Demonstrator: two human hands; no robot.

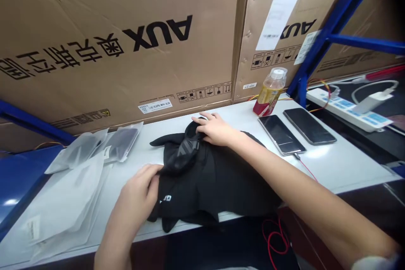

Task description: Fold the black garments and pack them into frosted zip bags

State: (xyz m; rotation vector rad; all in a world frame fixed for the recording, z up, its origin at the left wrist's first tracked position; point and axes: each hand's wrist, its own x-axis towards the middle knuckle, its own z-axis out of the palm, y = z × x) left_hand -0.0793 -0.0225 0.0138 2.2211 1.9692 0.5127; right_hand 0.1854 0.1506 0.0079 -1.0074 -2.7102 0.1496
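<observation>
Gripping blk garment [215,181], L hand [139,192] + R hand [215,130]; long axis L-R, logo [166,198] left.

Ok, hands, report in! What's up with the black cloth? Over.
Left hand pinching black cloth. Right hand holding its bunched part. Bottle, two phones to its right.

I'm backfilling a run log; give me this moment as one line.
left hand: gripping black garment | right hand: on its bunched part | nearby: bottle, two phones
</observation>
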